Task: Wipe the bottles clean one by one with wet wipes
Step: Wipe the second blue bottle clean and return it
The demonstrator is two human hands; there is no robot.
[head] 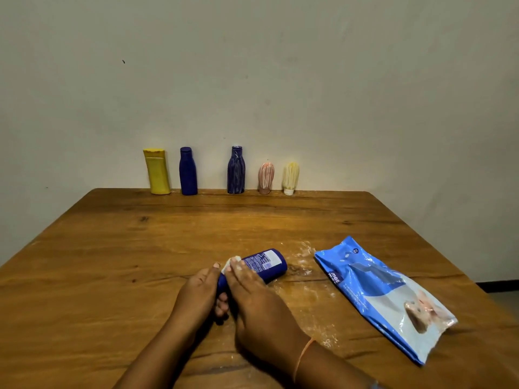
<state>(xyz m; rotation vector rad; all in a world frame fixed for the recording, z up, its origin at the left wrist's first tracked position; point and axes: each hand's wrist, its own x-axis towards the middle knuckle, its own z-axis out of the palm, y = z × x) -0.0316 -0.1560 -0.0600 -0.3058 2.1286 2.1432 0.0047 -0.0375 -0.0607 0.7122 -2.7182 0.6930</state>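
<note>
**Left hand**: grasps the lying blue bottle at its cap end, thumb on top and fingers curled beneath. The bottle lies on its side on the wooden table. Its base points away from the grip and to the right, with the printed label uppermost.

**Right hand**: fingers straight, laid flat across the bottle just beyond the left hand's grip. It presses a white wet wipe against the bottle, and the wipe shows past the fingertips. It is unclenched, with no finger curled round anything.

**Right of the grip:** white smears mark the table close by. Further right the blue wipes pack lies flat, apart from the bottle.

**Well beyond the grip:** five bottles stand upright in a row at the table's far edge, by the wall.
- Beyond and left: a yellow bottle and a plain dark blue bottle.
- Straight beyond to beyond and right: a streaked blue bottle, a small pink bottle and a small pale yellow bottle, all three streaked white.
</note>
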